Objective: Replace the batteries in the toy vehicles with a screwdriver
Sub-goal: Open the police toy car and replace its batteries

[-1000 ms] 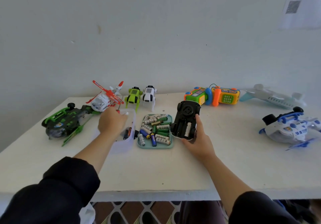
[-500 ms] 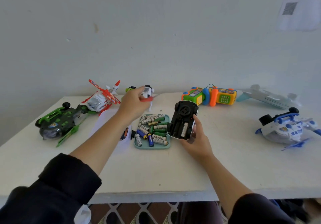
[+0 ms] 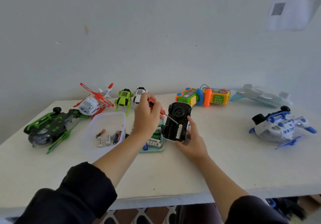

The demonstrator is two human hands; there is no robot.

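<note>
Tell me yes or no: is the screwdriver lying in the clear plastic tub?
No, the left hand grips the screwdriver, its tip at the upturned black toy car.

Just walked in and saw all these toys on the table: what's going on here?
A person is changing toy batteries. The right hand holds a black toy car upside down, its battery slot open. The left hand grips a red screwdriver, its tip at the car's underside. Loose batteries lie in a green tray and a clear tub beside it.

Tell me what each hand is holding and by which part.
Left hand grips the screwdriver by its red handle. Right hand holds the upturned black toy car by its near end.
</note>
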